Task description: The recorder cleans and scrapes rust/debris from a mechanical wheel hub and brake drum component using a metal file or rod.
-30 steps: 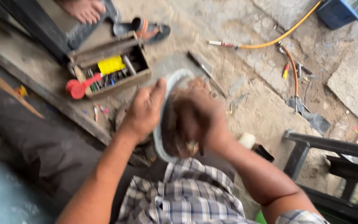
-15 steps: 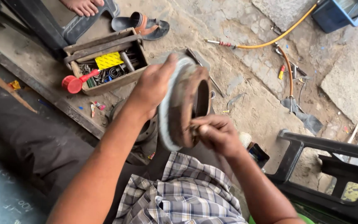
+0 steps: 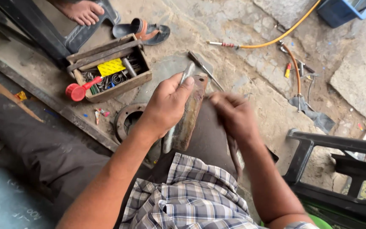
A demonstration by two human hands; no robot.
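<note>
Head-cam view, looking down at a person seated over a dirt and stone floor. The left hand (image 3: 168,106) grips the top rim of a rusty round metal part (image 3: 188,114), likely a drum or hub, stood on edge on the lap, fingers curled over the rim. The right hand (image 3: 234,116) is just beside the part's right face, motion-blurred; cannot tell if it's clenched or what it holds, tho a thin dark strip seems to hang below it. Behind, on the ground: a wooden tool box (image 3: 109,68) w/ a red-handled tool and small parts, a loose metal ring (image 3: 128,121), a yellow hose (image 3: 276,36). Judgement: to do this step well, keep the left grip firm so the part can't roll, brace it vs. the thigh, and work the right hand in short, controlled strokes, fingers off the sharp rim.
</note>
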